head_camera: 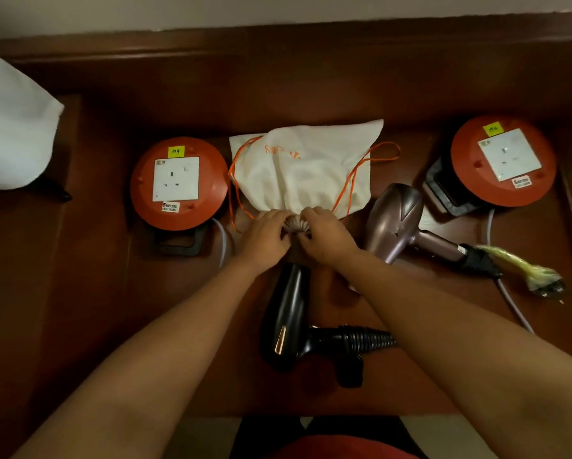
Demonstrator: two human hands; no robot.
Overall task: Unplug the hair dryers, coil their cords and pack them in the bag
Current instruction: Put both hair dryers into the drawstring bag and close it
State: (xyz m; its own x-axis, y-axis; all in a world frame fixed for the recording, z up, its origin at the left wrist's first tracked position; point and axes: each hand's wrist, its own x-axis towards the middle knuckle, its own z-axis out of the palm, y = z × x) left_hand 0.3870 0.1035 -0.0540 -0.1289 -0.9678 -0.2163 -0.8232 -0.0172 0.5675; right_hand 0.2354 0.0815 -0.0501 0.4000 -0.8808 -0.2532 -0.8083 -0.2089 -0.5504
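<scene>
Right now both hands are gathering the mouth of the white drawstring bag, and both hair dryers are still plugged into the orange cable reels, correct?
Not quite. The head view shows both hands gathering the white drawstring bag's mouth, but neither orange cable reel has a plug in its socket; the black hair dryer and mauve one lie unplugged.

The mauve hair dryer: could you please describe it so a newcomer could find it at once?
Start at the white drawstring bag mid-table. Just right of it, before the right-hand orange cable reel, lies the mauve hair dryer. Unlike the black dryer nearer the person, its cord is bundled in yellowish wrap.
</scene>
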